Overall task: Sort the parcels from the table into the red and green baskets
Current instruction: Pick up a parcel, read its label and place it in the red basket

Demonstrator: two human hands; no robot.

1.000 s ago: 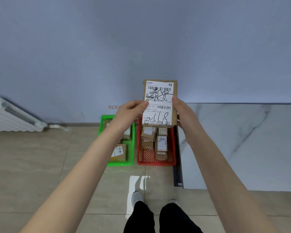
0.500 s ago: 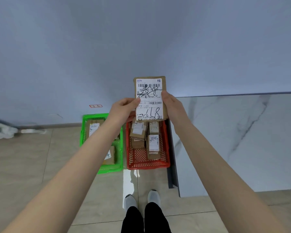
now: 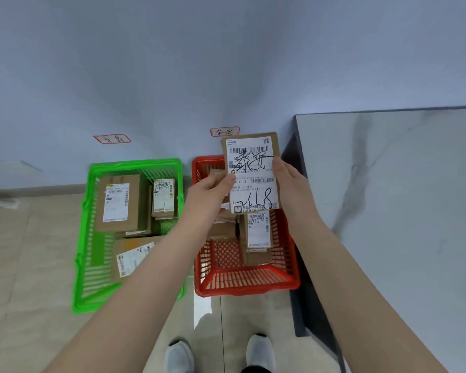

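1. Now the left hand (image 3: 210, 192) and right hand (image 3: 288, 184) pinch a brown parcel (image 3: 253, 168) by its side edges, with its label facing the camera
2. It is held above the red basket (image 3: 248, 284), which contains other parcels (image 3: 258, 232)
3. Beside that, on the floor (image 3: 24, 251), the green basket (image 3: 92, 238) holds more
4. The marble desk (image 3: 388, 211) stands to the right

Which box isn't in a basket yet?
The parcel with black handwriting across its white label. The left hand and right hand hold it up over the red basket; the others lie inside the red or green basket.
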